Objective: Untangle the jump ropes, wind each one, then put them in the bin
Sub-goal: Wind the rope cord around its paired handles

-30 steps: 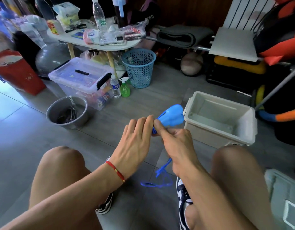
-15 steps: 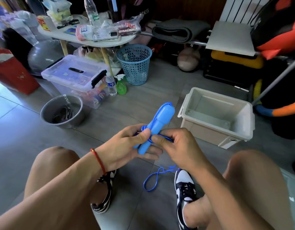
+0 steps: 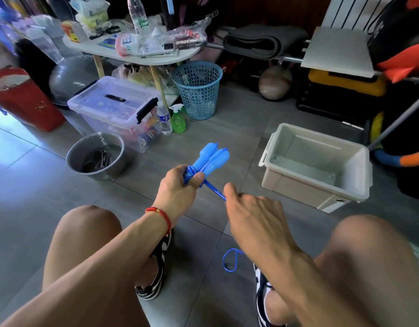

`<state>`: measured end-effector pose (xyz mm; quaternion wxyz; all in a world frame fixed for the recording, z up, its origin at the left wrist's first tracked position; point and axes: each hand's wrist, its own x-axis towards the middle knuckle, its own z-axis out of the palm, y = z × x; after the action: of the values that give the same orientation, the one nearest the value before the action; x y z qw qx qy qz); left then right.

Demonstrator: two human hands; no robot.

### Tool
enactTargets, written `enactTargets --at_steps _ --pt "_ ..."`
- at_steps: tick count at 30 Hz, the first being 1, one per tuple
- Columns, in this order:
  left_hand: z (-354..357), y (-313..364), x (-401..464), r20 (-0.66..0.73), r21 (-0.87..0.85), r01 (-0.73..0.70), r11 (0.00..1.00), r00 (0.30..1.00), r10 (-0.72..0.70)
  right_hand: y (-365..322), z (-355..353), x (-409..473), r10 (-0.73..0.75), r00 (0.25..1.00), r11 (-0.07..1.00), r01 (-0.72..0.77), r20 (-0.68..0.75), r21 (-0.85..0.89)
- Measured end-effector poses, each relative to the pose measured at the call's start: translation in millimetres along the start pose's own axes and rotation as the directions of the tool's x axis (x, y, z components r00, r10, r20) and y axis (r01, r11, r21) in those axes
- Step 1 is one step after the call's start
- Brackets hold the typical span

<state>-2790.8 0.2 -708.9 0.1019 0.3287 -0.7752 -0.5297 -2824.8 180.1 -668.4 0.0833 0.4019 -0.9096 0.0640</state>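
Observation:
My left hand grips the two blue jump rope handles held side by side, with blue cord wound around their lower end. A taut length of the blue cord runs from the handles down to my right hand, which pinches it between thumb and fingers. A loose loop of the cord hangs below that hand, near my right shoe. The beige plastic bin stands on the floor to the right of the handles, with nothing visible inside it.
A grey metal bucket holding dark coiled items sits to the left. Behind it are a clear lidded storage box, a blue mesh basket, bottles and a cluttered white table. My bare knees frame the grey tiled floor.
My right hand has drawn away from the handles, down and to the right, pulling the cord taut. The left hand keeps its grip on the handles, which now show side by side.

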Motion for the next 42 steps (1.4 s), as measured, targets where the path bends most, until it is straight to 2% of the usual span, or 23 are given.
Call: enactTargets --at_steps 3,5,7,9,13,15,17,20,23,27,29,32,34,36,38,40,42 --pt "2.5 -1.8 -3.3 0.051 0.294 -0.159 0.942 0.987 0.150 18.1 -3.1 9.5 -0.128 0.991 0.991 0.127 -0.038 -0.040" --pt "2.5 1.9 -7.3 0.206 0.383 -0.286 0.878 0.953 0.221 33.3 -3.4 16.0 -0.217 0.972 0.976 0.217 -0.088 -0.008" --pt "1.5 2.0 -12.5 0.404 0.398 -0.373 0.839 0.892 0.205 43.9 -1.8 18.2 -0.246 0.964 0.968 0.250 -0.103 0.025" --pt "0.8 0.4 -18.2 0.523 0.401 -0.438 0.804 0.831 0.192 48.5 1.8 18.0 -0.228 0.970 0.969 0.234 -0.079 0.079" --pt "6.2 1.3 -35.8 0.551 0.379 -0.560 0.737 0.776 0.307 57.8 -0.2 24.0 -0.122 0.992 0.962 0.108 0.041 0.250" --pt "7.9 3.5 -42.3 0.544 0.374 -0.592 0.714 0.764 0.348 64.4 0.6 28.2 -0.126 0.984 0.924 0.071 0.124 0.375" --pt "7.5 5.4 -46.4 0.548 0.360 -0.604 0.711 0.754 0.363 69.6 5.8 29.4 -0.145 0.972 0.854 0.029 0.184 0.519" --pt "5.2 10.1 -51.0 0.565 0.316 -0.619 0.719 0.732 0.381 78.9 12.9 31.9 -0.184 0.946 0.648 -0.088 0.267 0.757" --pt "4.4 13.5 -56.7 0.566 0.289 -0.656 0.697 0.705 0.428 87.1 12.5 33.1 -0.262 0.914 0.491 -0.150 0.309 0.858" --pt "-3.3 21.3 -63.3 0.524 0.248 -0.649 0.719 0.715 0.464 90.2 16.2 30.7 -0.255 0.891 0.279 -0.304 0.376 0.911" --pt "-8.3 29.2 -67.0 0.473 0.208 -0.616 0.760 0.743 0.473 91.0 23.0 28.9 -0.244 0.887 0.169 -0.359 0.392 0.918" --pt "-15.0 34.6 -67.9 0.406 0.039 -0.468 0.883 0.814 0.414 82.6 24.7 24.4 -0.264 0.888 0.125 -0.355 0.376 0.926" --pt "-21.0 33.8 -64.0 0.384 -0.116 -0.344 0.932 0.850 0.361 71.8 23.7 18.8 -0.207 0.894 0.098 -0.385 0.397 0.918" --pt "-23.1 32.2 -60.1 0.345 -0.225 -0.282 0.933 0.872 0.347 61.2 25.5 13.2 -0.171 0.911 0.124 -0.358 0.376 0.925" --pt "-21.8 28.1 -55.9 0.298 -0.277 -0.197 0.940 0.913 0.279 49.0 27.1 8.6 -0.194 0.922 0.219 -0.293 0.336 0.931" --pt "-21.0 22.7 -50.3 0.239 -0.222 -0.144 0.964 0.951 0.197 36.3 28.6 4.1 -0.187 0.919 0.297 -0.285 0.348 0.911" --pt "-21.9 16.5 -42.8 0.189 -0.077 -0.162 0.984 0.967 0.174 27.2 27.2 0.5 -0.140 0.921 0.388 -0.288 0.365 0.875"
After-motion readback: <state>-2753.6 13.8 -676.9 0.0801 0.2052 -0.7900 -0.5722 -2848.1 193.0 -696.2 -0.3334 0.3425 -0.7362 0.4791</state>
